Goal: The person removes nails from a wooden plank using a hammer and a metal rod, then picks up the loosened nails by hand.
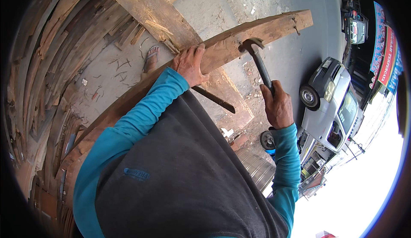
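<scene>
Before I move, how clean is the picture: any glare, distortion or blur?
Head view: the sky at lower right is washed out white; the stacked planks at left look bowed near the black rim; the hammer, left hand and right hand look fairly sharp.

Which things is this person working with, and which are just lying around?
Working with:
hammer, in the right hand
long beam, under the left hand
probably the nails in the beam

Just around:
pile of old boards
silver car, standing nearby
</scene>
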Available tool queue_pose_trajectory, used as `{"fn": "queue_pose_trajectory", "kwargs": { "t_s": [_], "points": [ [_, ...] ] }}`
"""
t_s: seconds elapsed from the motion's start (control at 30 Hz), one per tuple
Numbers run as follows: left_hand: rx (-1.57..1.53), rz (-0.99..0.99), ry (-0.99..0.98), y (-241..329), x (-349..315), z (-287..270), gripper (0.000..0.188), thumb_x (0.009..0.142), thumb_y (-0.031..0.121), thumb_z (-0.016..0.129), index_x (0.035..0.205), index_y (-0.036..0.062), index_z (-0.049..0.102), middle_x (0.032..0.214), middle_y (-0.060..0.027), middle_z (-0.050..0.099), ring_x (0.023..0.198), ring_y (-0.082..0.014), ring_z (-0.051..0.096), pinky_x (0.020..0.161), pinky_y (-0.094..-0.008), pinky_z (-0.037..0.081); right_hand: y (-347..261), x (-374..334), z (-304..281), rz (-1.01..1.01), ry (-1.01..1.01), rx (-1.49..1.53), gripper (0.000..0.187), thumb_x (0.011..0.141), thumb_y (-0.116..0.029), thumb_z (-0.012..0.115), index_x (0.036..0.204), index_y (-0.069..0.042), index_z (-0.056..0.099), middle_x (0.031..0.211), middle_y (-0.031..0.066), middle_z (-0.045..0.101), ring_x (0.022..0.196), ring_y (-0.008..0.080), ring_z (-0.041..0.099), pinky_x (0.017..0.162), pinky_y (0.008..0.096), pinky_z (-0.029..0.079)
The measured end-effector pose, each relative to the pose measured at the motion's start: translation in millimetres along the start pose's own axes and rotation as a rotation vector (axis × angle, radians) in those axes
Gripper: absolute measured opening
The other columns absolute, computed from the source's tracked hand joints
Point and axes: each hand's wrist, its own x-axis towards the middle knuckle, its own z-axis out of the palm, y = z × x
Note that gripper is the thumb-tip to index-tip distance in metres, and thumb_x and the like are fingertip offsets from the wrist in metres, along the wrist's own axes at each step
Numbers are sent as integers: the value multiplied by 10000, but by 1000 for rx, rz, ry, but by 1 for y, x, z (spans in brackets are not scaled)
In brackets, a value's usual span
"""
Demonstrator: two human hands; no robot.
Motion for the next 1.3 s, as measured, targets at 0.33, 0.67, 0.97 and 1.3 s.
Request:
{"fn": "queue_pose_trajectory", "kwargs": {
  "t_s": [0.33,0.67,0.97,1.3],
  "points": [
    [-11,-12,-63,10,-1,-12,944,640,289,878,1411,47,389,1267,-238,540,1175,-439,556,966,-523,482,14,-5,30,40,258,26,240,980,-248,624,947,-58,481,704,264,606,657,496,606,552,501,481],
    [61,-26,-57,13,3,-13,889,644,311,859,1356,36,403,1255,-222,537,1164,-429,559,952,-533,478,-15,-24,15,223,356,1127,656,943,-241,698,1466,21,402,876,89,630,678,147,633,536,243,477],
    [101,-36,-117,19,-2,-12,908,657,338,858,1374,42,386,1274,-217,534,1188,-418,545,985,-495,474,20,-47,-15,-256,413,1404,740,906,-310,646,1383,168,344,1138,355,614,1020,389,699,695,336,628],
    [50,-52,-106,19,-1,-12,921,643,334,865,1383,55,393,1289,-206,532,1206,-410,538,1000,-513,456,34,6,8,-162,868,942,183,891,-151,599,965,14,625,1001,132,597,925,237,573,951,391,440]
  ]
}}
